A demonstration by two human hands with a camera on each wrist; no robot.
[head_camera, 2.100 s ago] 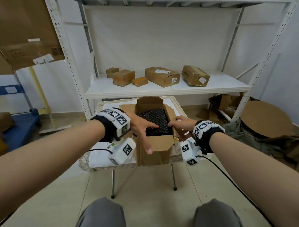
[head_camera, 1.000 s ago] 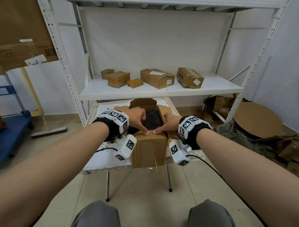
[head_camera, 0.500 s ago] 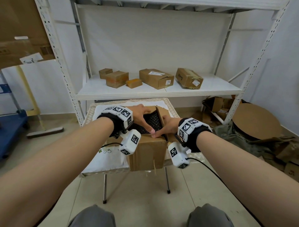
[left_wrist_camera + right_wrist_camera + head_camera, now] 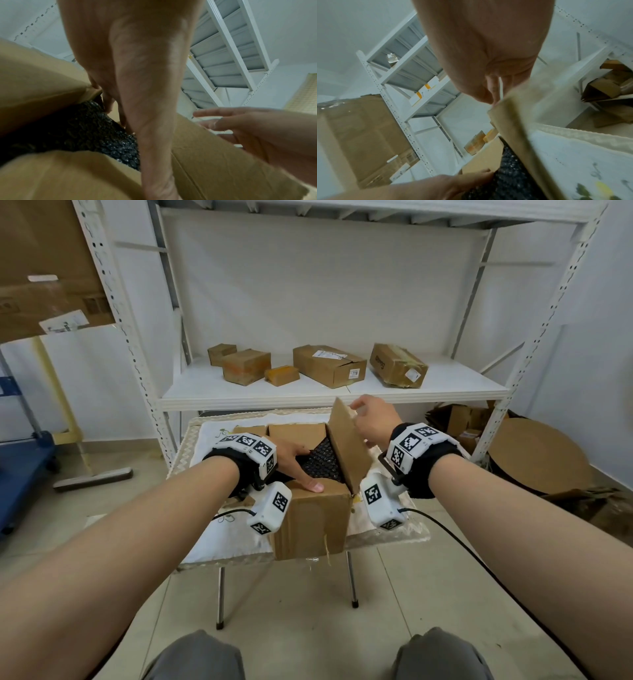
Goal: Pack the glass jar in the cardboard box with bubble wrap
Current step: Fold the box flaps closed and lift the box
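- Near flap [image 4: 317,489]: already folded down over the box [image 4: 313,522]; the left hand [image 4: 291,455] lies across it, thumb straight along the crease, fingers extended into the opening on the black bubble wrap [image 4: 322,462].
- Jar: not visible; judged to sit wrapped beneath the bubble wrap, inside the box, under the left fingers.
- Right flap [image 4: 347,445]: standing nearly upright; the right hand [image 4: 375,421] pinches its far top edge, fingertips narrow on the cardboard.
- Far flap [image 4: 296,433]: appears still open.
- Progress: packing looks done; closing remains, so the right, left and far flaps need folding.
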